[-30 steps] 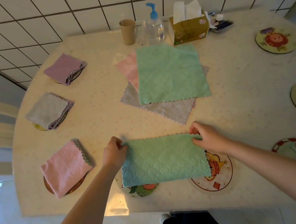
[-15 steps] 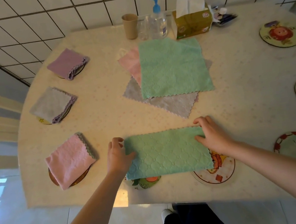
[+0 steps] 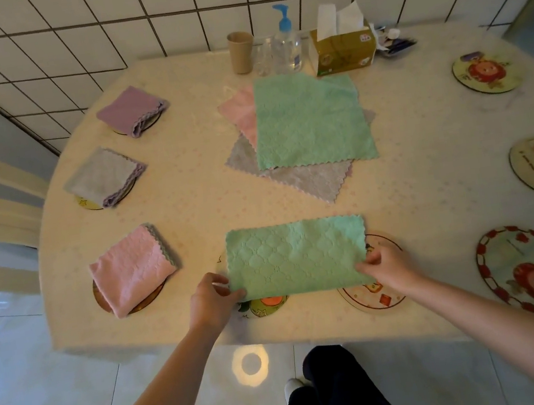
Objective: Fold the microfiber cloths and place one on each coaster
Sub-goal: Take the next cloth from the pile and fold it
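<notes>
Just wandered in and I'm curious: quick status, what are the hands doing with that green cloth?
Left hand and right hand each pinch a near corner of the half-folded green cloth. Cloth lies across two coasters, one partly showing. Nothing blocking.

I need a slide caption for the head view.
Left hand and right hand pinch a half-folded green cloth.

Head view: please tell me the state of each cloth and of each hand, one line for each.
Green cloth: folded in half, held at its near corners.
Pink cloth: folded, on a coaster.
Grey cloth: folded, on a coaster.
Purple cloth: folded, on a coaster.
Cloth pile: unfolded, flat.
Left hand: pinches the left corner.
Right hand: pinches the right corner.
</notes>
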Available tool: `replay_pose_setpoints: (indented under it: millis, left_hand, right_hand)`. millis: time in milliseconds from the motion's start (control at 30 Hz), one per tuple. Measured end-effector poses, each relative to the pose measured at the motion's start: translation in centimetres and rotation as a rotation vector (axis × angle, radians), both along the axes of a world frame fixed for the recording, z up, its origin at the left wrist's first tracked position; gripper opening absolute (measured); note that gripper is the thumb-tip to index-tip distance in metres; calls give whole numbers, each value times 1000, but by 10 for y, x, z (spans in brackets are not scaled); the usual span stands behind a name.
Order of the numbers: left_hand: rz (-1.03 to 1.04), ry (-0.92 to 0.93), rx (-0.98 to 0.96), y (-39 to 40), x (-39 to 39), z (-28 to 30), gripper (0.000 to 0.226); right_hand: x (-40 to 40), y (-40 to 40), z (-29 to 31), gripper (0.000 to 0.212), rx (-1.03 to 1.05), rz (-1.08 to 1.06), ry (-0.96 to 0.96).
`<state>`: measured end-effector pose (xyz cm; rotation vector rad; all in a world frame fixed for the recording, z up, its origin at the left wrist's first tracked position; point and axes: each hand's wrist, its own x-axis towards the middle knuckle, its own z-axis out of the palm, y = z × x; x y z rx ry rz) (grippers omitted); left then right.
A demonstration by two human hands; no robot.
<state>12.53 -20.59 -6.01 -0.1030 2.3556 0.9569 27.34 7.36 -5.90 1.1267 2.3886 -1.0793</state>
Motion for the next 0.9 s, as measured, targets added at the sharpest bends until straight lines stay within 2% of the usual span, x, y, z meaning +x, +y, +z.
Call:
replay_pose_setpoints:
  millis: [67, 167, 333, 400, 500, 600, 667, 767, 900]
  left_hand:
    - [-15, 21, 16, -2, 1, 1, 33]
    - [-28, 60, 23, -7, 2, 0, 31]
    - [-60, 58, -47, -15, 6, -6, 33]
    - [-120, 187, -120, -13, 11, -10, 39]
    - [-359, 522, -247, -5, 26, -13, 45]
    - [-589, 684, -238, 12, 42, -11, 42]
    - [-697, 709, -224, 25, 44, -11, 39]
    - [-752, 661, -220, 46, 33, -11, 37]
    - [-825, 517, -278, 70, 15, -11, 61]
  right_hand:
    - [5, -4, 0, 14, -17, -54, 47]
    - [15, -5, -3, 21, 11, -105, 143]
    - [25, -7, -10, 22, -63, -98, 114]
    - [25, -8, -12, 19, -40, -75, 97]
    - [22, -7, -12, 13, 59, -17, 76]
    - [7, 2, -7, 19, 212, 57, 138]
    - [-11, 12, -2, 25, 299, 134, 193]
    - [-42, 26, 5, 39, 368, 378, 192]
    - [-69, 36, 1, 39, 274, 633, 97]
